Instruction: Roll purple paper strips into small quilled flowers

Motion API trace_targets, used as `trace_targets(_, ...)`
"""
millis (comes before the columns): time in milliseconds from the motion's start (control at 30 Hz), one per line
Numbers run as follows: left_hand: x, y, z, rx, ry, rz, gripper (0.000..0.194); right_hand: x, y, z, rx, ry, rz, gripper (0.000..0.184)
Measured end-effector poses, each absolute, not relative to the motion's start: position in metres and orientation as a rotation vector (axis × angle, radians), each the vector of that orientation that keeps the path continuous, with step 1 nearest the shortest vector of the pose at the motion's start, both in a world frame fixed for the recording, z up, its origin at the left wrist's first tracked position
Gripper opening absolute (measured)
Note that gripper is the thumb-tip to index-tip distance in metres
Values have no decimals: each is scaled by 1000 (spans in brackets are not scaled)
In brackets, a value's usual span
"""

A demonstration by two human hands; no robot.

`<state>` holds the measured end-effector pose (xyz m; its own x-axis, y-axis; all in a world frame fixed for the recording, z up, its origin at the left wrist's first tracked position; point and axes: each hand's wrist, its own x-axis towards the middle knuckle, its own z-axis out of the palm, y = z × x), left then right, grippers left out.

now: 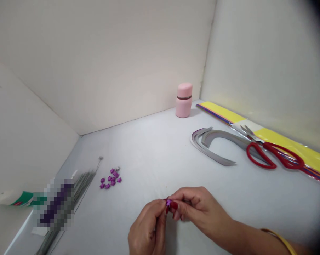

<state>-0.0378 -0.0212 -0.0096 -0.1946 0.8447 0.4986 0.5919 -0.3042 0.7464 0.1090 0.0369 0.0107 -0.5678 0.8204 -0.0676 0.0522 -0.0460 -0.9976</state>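
The scissors [274, 156] pair shiny metal blades with glossy red plastic handles — the grey paper strips [218, 140] look matt, the pink jar [183, 100] smooth plastic, the purple beads [112, 179] glossy, and the yellow paper sheets [282, 145] sit inside a shiny clear plastic sleeve [312, 164].

The site is recorded as a small craft work area, set up like a booth. A tabletop under a white covering [149, 152] is enclosed by white panels [96, 60]. Craft materials are laid out on it: grey paper strips [223, 136], red-handled scissors [271, 146], a stack of coloured paper sheets [218, 113], thin wire stems [83, 184], small purple star-shaped pieces [110, 179], a white-and-green tube [13, 198] and a pink jar [183, 101]. Whether the room belongs to a home or a workshop cannot be determined.
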Motion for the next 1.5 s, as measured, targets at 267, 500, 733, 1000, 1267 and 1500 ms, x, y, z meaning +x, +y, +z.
trace_targets(267, -35, -20, -9, 1601, 1623, 1522, 18, 108, 37, 10, -911, -1681, 1592, 22)
trace_targets(500, -33, -22, -7, 1581, 1624, 1509, 16, 112, 33, 7, -883, -1955, 1292, 21)
trace_targets(733, -32, -18, -8, 1653, 1590, 1625, 19, 110, 31, 7, -863, -2044, 1174, 20)
trace_targets(1000, -29, -16, -11, 1708, 1723, 1646, 15, 104, 30, 3, -764, -2130, 777, 24)
trace_targets(1267, -29, -17, -9, 1559, 1639, 1612, 11, 105, 28, 4, -861, -2022, 1011, 19)
trace_targets(1500, -30, -14, 0, 1214, 1504, 1563, 5, 107, 31, 3, -872, -1956, 1207, 23)
